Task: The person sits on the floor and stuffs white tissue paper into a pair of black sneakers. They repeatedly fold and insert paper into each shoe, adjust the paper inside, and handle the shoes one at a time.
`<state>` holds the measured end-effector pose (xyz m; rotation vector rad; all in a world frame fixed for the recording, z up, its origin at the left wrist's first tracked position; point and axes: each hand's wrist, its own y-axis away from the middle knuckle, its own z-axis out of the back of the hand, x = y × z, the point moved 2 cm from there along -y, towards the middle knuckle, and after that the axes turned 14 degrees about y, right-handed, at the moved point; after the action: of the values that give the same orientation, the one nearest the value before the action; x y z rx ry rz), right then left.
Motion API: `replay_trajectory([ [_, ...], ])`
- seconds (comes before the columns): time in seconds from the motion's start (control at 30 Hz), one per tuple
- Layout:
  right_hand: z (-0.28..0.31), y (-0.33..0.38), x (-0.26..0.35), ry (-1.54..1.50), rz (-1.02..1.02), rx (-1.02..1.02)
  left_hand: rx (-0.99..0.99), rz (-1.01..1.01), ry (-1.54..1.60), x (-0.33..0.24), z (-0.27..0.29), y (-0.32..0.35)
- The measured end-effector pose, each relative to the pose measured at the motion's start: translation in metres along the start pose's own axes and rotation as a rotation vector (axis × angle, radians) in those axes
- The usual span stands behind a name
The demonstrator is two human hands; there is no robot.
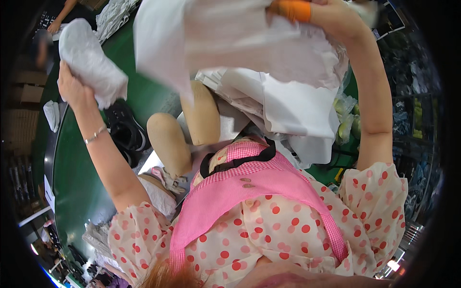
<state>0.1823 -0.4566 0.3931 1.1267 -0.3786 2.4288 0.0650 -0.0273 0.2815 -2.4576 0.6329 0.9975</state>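
Note:
My left hand [74, 89], raised at the left, is closed around a white, paper-wrapped, shoe-shaped bundle [91, 60]. At the top right my right hand [314, 13], with an orange band across its fingers, grips a large white paper sheet [221, 33]. The sheet is smeared by motion and spreads over the middle; the fingertips are partly hidden. Below it lie more white sheets [297, 103] in a pile. Two beige, rounded foot-shaped forms [168, 141] stand close in front of me. Next to them is a black shoe [125, 126] with a pale sole edge.
A green table [79, 163] curves along the left. Another white bundle [51, 115] lies at its outer edge. Clear bags with yellow-green contents [345, 117] sit at the right, before dark shelving [413, 115]. Another person's hand [54, 26] shows at the far left.

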Motion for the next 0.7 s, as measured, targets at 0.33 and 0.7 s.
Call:
replay_trajectory([
  [0.33,-0.053,-0.035,0.049,0.225,0.222,0.152,0.246,0.238,0.163,0.057,-0.109,0.158],
  [0.7,-0.108,-0.036,0.006,0.815,0.344,-1.075,0.105,0.237,0.245,0.044,-0.110,0.209],
])
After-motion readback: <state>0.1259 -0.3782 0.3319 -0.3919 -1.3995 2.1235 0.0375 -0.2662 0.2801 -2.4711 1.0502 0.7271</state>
